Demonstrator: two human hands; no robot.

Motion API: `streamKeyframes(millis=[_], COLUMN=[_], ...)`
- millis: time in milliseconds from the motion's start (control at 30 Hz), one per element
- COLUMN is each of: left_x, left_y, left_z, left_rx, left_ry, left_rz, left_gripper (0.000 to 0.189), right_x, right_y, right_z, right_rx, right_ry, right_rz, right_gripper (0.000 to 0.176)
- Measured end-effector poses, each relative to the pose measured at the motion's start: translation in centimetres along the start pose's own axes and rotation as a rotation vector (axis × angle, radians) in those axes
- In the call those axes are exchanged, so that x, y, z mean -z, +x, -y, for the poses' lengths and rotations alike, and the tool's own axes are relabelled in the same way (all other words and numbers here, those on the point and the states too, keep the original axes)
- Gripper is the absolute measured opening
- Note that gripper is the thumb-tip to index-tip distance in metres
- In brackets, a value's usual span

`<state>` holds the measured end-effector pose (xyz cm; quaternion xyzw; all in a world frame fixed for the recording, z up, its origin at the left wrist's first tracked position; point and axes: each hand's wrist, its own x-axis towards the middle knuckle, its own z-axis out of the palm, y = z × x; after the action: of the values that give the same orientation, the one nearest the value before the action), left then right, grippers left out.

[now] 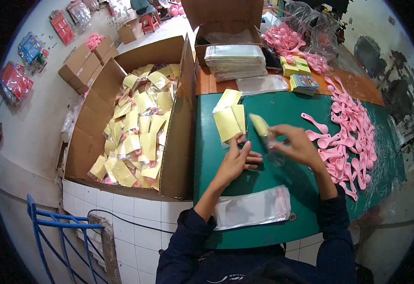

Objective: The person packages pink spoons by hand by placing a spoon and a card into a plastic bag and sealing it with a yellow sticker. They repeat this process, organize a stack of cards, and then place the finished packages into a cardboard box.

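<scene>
My right hand pinches a clear plastic packet with a yellow card in it, blurred by motion, above the green tabletop. Left of it, my left hand has its fingers apart, the index fingertip right at the lower edge of a small pile of yellow-card packets. Just in front of my body lies a stack of clear plastic bags. A wide heap of pink spoons covers the right side of the table, with one pink spoon lying nearest my right hand.
Left of the green table stands a large cardboard box full of yellow-card packets. At the back are stacked plastic bags, small card stacks and an open carton. A blue metal frame stands lower left.
</scene>
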<state>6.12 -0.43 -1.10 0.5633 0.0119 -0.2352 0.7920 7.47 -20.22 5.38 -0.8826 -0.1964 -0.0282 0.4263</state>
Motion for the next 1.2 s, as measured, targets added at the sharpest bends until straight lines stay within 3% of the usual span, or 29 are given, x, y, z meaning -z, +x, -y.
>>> streamKeyframes(millis=[100, 367, 733, 967, 1200], left_x=[0.8, 1.1, 1.1, 0.7, 0.9], left_y=[-0.2, -1.6, -1.5, -1.5, -1.5], left_z=[0.7, -0.3, 0.0, -0.4, -0.4], left_rx=[0.027, 0.144, 0.09, 0.076, 0.091], left_ry=[0.049, 0.171, 0.013, -0.189, -0.256], left_rz=[0.074, 0.176, 0.134, 0.087, 0.079], left_gripper=[0.054, 0.054, 0.064, 0.057, 0.058], right_x=[-1.1, -3.3, -3.8, -4.7, -5.0], right_y=[-0.2, -1.6, -2.2, -2.4, -2.5], right_z=[-1.0, -0.3, 1.5, 2.6, 2.8], right_rx=[0.185, 0.254, 0.336, 0.486, 0.568], right_ry=[-0.13, -0.302, -0.449, -0.704, -0.786], right_rz=[0.207, 0.412, 0.302, 0.071, 0.03], right_gripper=[0.037, 0.026, 0.026, 0.013, 0.012])
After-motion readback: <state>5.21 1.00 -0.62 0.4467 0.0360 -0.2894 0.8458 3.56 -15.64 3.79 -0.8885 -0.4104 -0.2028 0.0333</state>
